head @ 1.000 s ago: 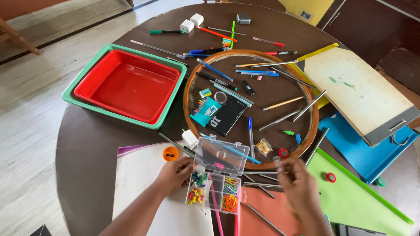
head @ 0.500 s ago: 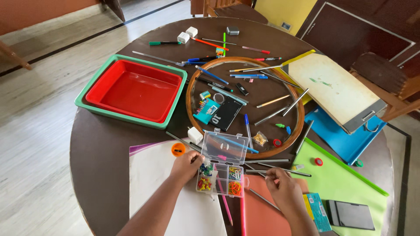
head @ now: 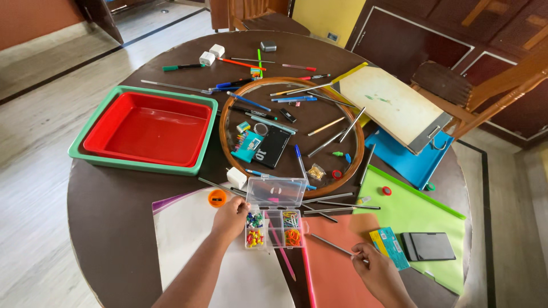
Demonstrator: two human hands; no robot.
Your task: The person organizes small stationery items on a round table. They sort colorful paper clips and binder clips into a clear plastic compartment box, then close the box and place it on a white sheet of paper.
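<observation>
Head view, looking down on a round dark tabletop (head: 114, 194). Left hand (head: 230, 218) sits at lower centre of the frame, forearm coming up from the bottom edge, fingers curled and pressed against the left side of a small clear compartment box (head: 273, 228). The box has its lid (head: 276, 192) open and tilted back; coloured pushpins, paper clips and rubber bands fill the compartments.

Right hand (head: 374, 268) is at lower right, wrist bent, fingertips pinched together on the end of a thin grey pencil (head: 331, 244) that lies slanted over an orange sheet (head: 337, 274). A pink pen (head: 281, 251) runs down from the box.

Just left of the left hand, an orange sharpener (head: 217, 198) rests on a white sheet (head: 182, 239). A red tray (head: 145, 128) nested in a green tray (head: 77, 145) is at centre left. A wooden hoop (head: 225, 108) at upper centre rings scattered pens.
</observation>
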